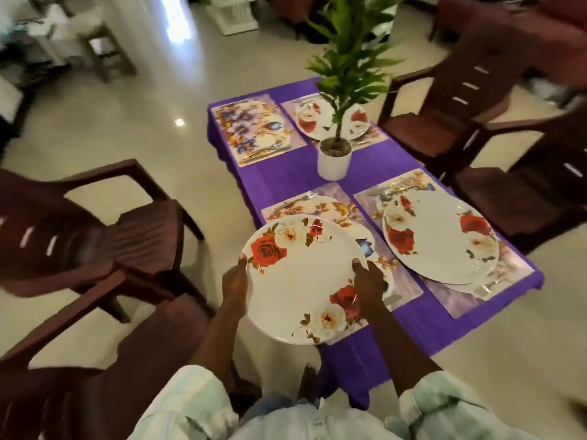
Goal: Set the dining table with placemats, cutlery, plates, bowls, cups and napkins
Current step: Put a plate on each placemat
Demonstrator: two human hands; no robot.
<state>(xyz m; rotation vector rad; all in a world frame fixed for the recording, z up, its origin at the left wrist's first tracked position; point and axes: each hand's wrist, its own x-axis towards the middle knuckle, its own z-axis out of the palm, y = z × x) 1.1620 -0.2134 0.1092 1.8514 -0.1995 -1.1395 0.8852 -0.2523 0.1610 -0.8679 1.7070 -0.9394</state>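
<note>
I hold a white plate with red and cream roses (pixel 301 277) in both hands, above the near left corner of the table. My left hand (pixel 234 281) grips its left rim and my right hand (pixel 370 277) grips its right rim. Under it lies a floral placemat (pixel 336 211) with a fork (pixel 297 200) at its far edge. A matching plate (pixel 440 236) sits on the near right placemat (pixel 460 296), with cutlery (pixel 386 192) beyond it. Another plate (pixel 317 120) rests on the far right placemat. The far left placemat (pixel 251 131) carries only cutlery (pixel 270 150).
A potted green plant in a white pot (pixel 335 160) stands mid-table on the purple tablecloth (pixel 286 176). Dark brown plastic chairs stand at left (pixel 95 223) and right (pixel 460 100). Beyond is a glossy tiled floor.
</note>
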